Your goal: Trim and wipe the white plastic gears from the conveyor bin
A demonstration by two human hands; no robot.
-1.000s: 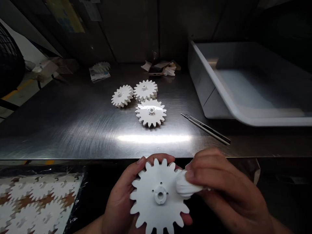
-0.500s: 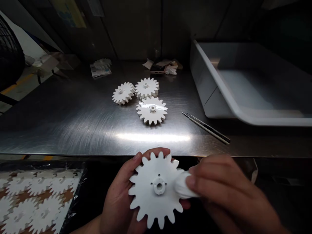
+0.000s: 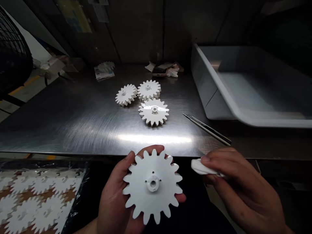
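A large white plastic gear (image 3: 163,195) faces me in front of the table edge, its hub with a round hole in the middle. My left hand (image 3: 114,191) is closed around it from behind, the thumb at the upper left rim and a fingertip showing at the right. To the right of the gear, and apart from it, my right hand (image 3: 243,182) pinches a folded white cloth (image 3: 202,167) between thumb and fingers. On the table beyond lie white gears: one at the front (image 3: 154,117), one at the left (image 3: 126,95) and some stacked behind (image 3: 149,90).
A utility knife (image 3: 209,130) lies on the metal table (image 3: 80,120) beside a big grey-white bin (image 3: 219,87). Lower left, a plastic-lined box holds several white gears (image 3: 26,211). A phone-like item (image 3: 159,71) with crumpled white scraps sits at the back. A dark fan (image 3: 14,55) stands at left.
My right hand has drawn the cloth off the gear's face and away to the right. The gear in my left hand has shifted slightly left, and the view has moved a little.
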